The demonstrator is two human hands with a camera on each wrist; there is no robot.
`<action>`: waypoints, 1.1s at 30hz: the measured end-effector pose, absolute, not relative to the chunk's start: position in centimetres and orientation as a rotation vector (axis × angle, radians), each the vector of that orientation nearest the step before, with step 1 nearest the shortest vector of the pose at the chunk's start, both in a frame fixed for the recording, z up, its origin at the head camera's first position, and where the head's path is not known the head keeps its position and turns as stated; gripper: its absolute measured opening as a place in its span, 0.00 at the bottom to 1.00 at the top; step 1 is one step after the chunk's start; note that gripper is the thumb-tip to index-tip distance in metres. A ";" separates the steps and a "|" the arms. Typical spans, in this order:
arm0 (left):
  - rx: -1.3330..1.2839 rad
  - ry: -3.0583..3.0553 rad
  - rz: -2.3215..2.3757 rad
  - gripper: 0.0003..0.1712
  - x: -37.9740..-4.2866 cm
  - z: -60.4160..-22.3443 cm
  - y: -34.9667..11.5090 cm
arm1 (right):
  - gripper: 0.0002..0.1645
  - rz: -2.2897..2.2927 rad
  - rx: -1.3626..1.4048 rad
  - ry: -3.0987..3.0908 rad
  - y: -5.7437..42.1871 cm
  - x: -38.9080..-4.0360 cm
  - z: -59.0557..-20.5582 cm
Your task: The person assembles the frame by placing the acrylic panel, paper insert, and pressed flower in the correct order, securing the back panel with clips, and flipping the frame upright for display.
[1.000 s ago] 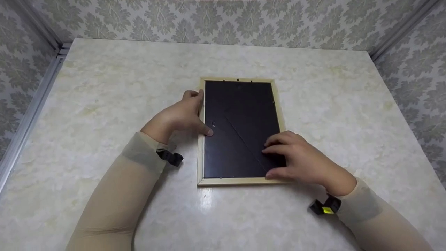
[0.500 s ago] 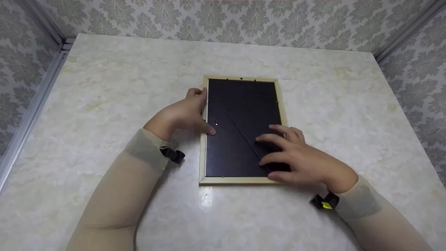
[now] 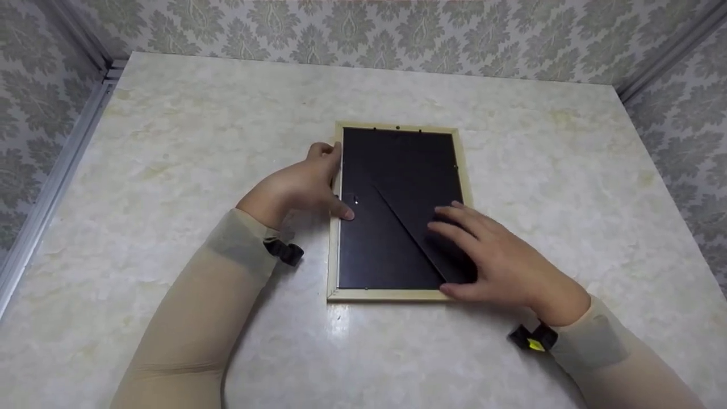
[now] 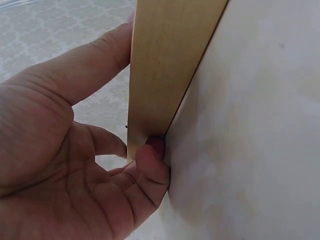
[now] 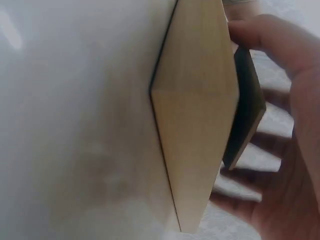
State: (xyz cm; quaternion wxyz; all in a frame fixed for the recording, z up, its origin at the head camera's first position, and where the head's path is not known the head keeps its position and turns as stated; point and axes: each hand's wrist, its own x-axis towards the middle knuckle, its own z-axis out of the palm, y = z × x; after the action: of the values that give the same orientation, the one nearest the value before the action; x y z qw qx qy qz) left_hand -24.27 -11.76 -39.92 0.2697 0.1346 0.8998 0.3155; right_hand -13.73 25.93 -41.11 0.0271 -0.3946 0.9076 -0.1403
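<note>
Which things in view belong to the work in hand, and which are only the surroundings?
In the work:
wooden frame, gripped by the left hand
black backing
stand flap, partly raised
right hand, at the flap

Only surroundings:
marbled table
patterned wall
black wrist devices, worn on both arms

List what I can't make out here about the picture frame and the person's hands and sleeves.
Front of the wooden frame: hidden behind its backing, head view.
Shiny spot on the backing: too small, head view.
Whether the right fingers touch the flap: blurred, right wrist view.
Left sleeve's upper part: cut off by bottom edge, head view.
</note>
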 end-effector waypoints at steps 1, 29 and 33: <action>0.365 2.424 0.853 0.86 -24.3 -40.0 -11.7 | 0.65 -0.408 -1.131 2.820 26.0 -13.5 -41.0; 0.378 2.434 0.845 0.85 -24.4 -40.0 -11.6 | 0.75 -0.920 -0.408 2.534 24.4 -12.0 -41.8; 0.374 2.436 0.835 0.85 -24.3 -40.1 -11.7 | 0.76 -1.002 -0.423 2.447 25.0 -12.8 -42.2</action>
State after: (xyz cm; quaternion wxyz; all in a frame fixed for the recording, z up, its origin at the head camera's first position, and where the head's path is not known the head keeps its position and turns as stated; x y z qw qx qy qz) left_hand -24.33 -11.69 -40.07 0.2666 0.1384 0.9023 0.3092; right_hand -12.78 25.00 -42.19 0.2297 -0.1538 0.8895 -0.3640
